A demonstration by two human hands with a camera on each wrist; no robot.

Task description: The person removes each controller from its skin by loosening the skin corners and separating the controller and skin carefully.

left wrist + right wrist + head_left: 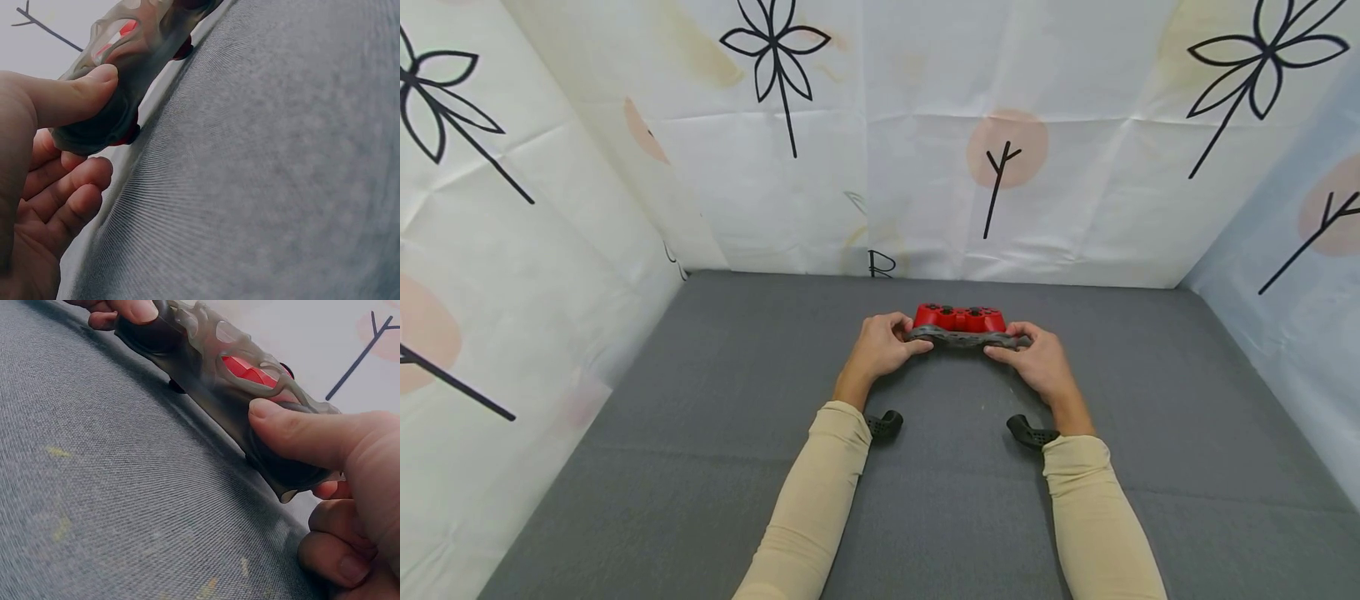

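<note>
A grey, see-through rubbery game controller cover point(962, 338) is stretched between the two hands in the head view. The left hand point(882, 343) pinches its left end, thumb on the near side. At the other end, the right hand point(1037, 360) pinches it likewise. Directly behind the cover is a red game controller point(959, 318) with black sticks and buttons. Red also shows through holes of the cover point(206, 372) in the right wrist view. The controller's lower part is hidden behind the cover, and whether they touch I cannot tell.
Grey cloth point(737, 467) covers the table. White patterned sheets point(917, 192) stand along its back and sides. A black curved wrist piece point(886, 426) sticks out inward at the left wrist, and a similar black piece point(1030, 432) at the right.
</note>
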